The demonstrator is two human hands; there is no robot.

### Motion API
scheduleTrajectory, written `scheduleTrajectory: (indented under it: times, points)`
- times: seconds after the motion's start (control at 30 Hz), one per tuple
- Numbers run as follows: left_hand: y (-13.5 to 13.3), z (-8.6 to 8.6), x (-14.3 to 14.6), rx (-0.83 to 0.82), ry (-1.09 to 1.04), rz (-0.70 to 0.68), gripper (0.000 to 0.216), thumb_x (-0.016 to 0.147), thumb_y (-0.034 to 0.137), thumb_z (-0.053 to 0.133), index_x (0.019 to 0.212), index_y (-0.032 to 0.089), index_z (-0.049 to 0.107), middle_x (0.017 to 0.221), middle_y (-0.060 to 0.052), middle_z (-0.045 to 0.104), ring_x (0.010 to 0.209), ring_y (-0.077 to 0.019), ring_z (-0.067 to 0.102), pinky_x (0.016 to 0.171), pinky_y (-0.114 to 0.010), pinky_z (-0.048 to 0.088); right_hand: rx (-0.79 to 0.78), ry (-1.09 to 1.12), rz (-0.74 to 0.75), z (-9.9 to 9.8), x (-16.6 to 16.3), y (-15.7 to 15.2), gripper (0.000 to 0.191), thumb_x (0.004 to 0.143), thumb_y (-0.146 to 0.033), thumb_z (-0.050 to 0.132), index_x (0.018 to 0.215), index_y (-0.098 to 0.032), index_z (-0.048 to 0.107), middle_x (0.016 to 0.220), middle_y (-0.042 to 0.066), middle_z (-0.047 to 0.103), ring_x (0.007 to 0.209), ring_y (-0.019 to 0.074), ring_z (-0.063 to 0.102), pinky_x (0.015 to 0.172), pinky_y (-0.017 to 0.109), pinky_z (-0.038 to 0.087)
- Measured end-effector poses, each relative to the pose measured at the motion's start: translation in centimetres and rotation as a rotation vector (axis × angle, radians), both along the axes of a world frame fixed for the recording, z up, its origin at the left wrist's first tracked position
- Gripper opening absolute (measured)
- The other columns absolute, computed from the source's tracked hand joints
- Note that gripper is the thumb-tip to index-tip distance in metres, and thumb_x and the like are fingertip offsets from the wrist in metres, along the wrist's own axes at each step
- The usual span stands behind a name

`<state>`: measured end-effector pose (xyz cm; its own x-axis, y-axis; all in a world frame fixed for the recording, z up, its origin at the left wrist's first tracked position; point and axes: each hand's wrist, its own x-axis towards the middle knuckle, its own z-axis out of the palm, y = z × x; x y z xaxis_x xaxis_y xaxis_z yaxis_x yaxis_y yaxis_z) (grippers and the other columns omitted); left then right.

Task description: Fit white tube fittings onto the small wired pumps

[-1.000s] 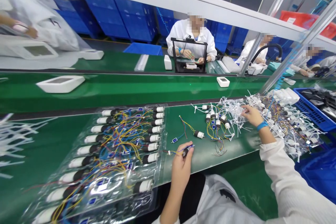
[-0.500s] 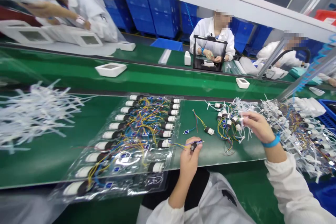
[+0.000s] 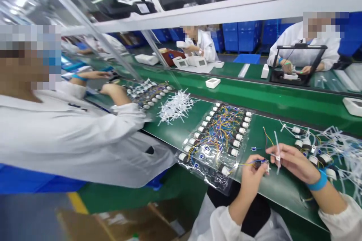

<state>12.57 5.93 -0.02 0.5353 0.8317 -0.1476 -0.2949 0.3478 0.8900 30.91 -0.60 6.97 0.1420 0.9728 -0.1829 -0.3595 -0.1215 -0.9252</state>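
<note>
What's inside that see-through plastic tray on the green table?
The clear tray holds two rows of small black-and-white motors with tangled yellow, blue and red wires between them. What lies under the wires is covered.

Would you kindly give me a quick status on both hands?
Left hand pinching a small wired motor. Right hand holding a white tie beside it. Tray close left, clear of hands.

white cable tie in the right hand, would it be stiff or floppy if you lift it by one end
The white cable tie stands nearly straight above the right hand, so probably springy rather than limp. It looks thin, so likely very light. Its smooth plastic may slip between the fingers.
</note>
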Motion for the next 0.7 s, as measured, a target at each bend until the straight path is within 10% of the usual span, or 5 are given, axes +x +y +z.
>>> scheduleTrajectory:
  times: [0.4,0.7]
  points:
    - [0.1,-1.1,0.1,-0.158,-0.082,-0.03,0.061,0.069,0.06,0.104,0.107,0.017,0.082,0.099,-0.009,0.082,0.082,-0.0203,0.079,0.072,-0.031,0.069,-0.234,-0.023,-0.067,-2.7,-0.1,-0.8,0.051,0.066,-0.059,0.101,0.106,-0.028,0.093,0.127,0.021,0.083,0.124,0.0467,0.076,0.112,0.06,0.06]
    - [0.5,-1.4,0.0,-0.154,-0.134,-0.104,0.071,0.055,0.035,0.113,0.116,0.019,0.08,0.103,-0.007,0.084,0.098,-0.0237,0.081,0.095,-0.035,0.062,-0.186,-0.169,-0.056,-2.7,-0.2,0.0,0.049,0.067,-0.064,0.1,0.099,-0.027,0.094,0.128,0.018,0.08,0.12,0.0424,0.073,0.105,0.051,0.062]
